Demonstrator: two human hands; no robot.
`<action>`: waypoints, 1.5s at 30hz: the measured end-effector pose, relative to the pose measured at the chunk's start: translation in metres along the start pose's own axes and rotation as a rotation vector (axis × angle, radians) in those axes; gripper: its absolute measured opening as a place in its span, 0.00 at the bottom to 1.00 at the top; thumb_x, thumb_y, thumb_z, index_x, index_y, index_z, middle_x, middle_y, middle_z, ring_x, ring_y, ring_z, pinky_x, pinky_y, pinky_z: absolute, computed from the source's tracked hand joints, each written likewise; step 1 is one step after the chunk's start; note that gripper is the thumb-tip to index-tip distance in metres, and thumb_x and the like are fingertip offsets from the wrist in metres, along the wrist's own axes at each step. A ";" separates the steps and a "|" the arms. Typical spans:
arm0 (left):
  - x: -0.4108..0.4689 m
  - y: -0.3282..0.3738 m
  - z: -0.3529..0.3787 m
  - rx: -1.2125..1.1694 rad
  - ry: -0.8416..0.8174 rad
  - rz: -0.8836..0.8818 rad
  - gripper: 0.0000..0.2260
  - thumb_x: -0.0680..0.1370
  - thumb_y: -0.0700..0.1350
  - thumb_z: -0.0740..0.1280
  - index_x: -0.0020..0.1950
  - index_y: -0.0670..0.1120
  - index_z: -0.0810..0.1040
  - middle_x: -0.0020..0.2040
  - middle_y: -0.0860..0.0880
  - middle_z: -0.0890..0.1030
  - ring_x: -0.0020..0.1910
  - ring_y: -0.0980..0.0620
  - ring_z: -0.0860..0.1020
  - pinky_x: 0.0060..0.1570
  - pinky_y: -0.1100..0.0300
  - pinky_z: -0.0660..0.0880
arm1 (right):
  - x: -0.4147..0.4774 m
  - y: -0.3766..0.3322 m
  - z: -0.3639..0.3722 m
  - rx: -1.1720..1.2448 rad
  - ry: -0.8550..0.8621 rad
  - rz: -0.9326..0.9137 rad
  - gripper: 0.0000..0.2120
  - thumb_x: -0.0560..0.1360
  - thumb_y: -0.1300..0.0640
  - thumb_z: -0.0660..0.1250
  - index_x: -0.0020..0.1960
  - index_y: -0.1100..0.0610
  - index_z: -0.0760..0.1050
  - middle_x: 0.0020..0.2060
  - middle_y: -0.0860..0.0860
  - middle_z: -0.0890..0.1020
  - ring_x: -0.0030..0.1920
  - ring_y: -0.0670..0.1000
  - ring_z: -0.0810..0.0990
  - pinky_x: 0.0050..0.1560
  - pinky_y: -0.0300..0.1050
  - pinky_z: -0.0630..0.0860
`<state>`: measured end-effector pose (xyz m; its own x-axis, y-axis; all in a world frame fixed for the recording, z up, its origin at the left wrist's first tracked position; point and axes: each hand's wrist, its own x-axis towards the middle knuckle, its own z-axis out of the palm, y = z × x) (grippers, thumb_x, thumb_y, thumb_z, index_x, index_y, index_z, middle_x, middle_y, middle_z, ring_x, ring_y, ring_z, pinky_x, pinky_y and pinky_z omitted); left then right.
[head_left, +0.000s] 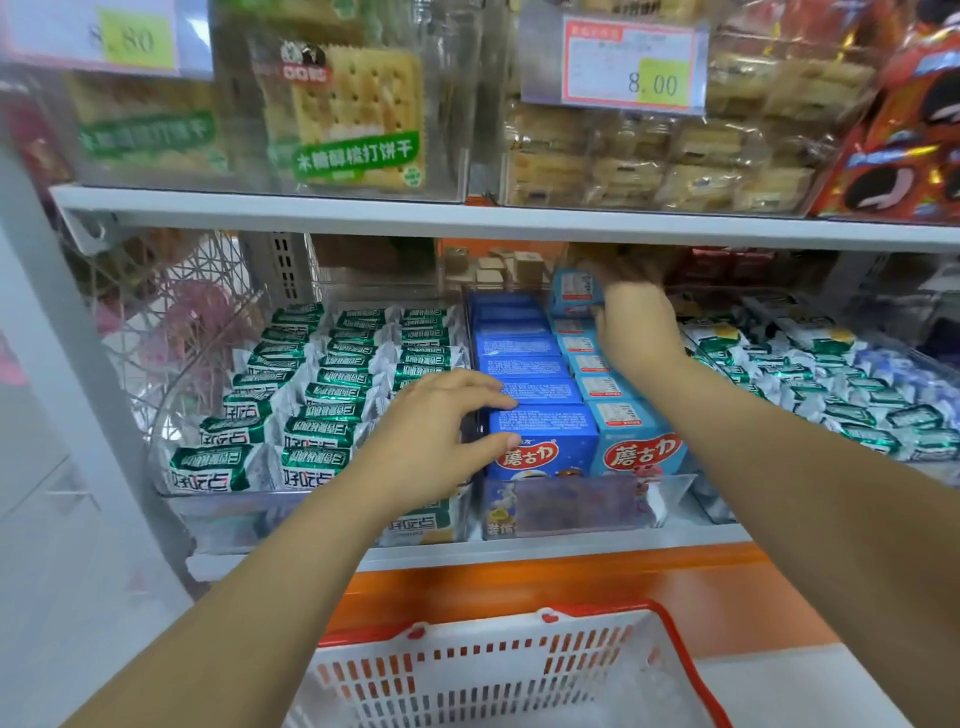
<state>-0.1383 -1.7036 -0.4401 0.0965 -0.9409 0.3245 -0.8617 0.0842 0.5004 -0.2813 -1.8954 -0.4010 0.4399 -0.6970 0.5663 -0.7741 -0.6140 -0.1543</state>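
Note:
Two rows of blue snack boxes fill a clear bin on the middle shelf: dark blue boxes on the left, light blue boxes on the right. My right hand reaches deep under the upper shelf and grips a light blue box raised above the back of its row. My left hand lies with its fingertips on the left side of the front dark blue box, thumb against its front corner.
Green-and-white wrapped packets lie in rows left of the bin, with more wrapped packets on the right. The upper shelf carries cracker packs and price tags. A red-and-white shopping basket sits below the shelf front.

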 end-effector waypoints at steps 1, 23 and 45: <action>0.000 0.000 0.000 -0.001 -0.002 -0.001 0.17 0.75 0.55 0.69 0.64 0.55 0.77 0.65 0.58 0.73 0.66 0.56 0.67 0.68 0.55 0.63 | 0.004 0.002 0.004 -0.024 -0.031 0.008 0.29 0.73 0.68 0.63 0.71 0.50 0.66 0.68 0.57 0.70 0.67 0.61 0.68 0.57 0.53 0.72; -0.002 0.004 0.005 0.055 -0.017 -0.028 0.21 0.76 0.55 0.68 0.68 0.54 0.74 0.67 0.58 0.70 0.67 0.57 0.66 0.67 0.59 0.62 | -0.077 0.021 -0.063 -0.120 -0.697 -0.297 0.37 0.74 0.48 0.69 0.76 0.49 0.54 0.75 0.46 0.58 0.73 0.48 0.58 0.69 0.41 0.57; 0.001 0.012 0.006 0.028 -0.027 -0.089 0.19 0.73 0.52 0.73 0.63 0.53 0.75 0.61 0.61 0.67 0.67 0.56 0.66 0.64 0.64 0.60 | -0.071 0.025 -0.036 -0.184 -0.429 -0.265 0.30 0.74 0.49 0.68 0.73 0.49 0.61 0.70 0.48 0.67 0.70 0.51 0.64 0.69 0.47 0.58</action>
<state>-0.1518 -1.7051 -0.4388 0.1606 -0.9528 0.2578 -0.8637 -0.0092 0.5040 -0.3486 -1.8480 -0.4162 0.7476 -0.6397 0.1785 -0.6616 -0.7410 0.1152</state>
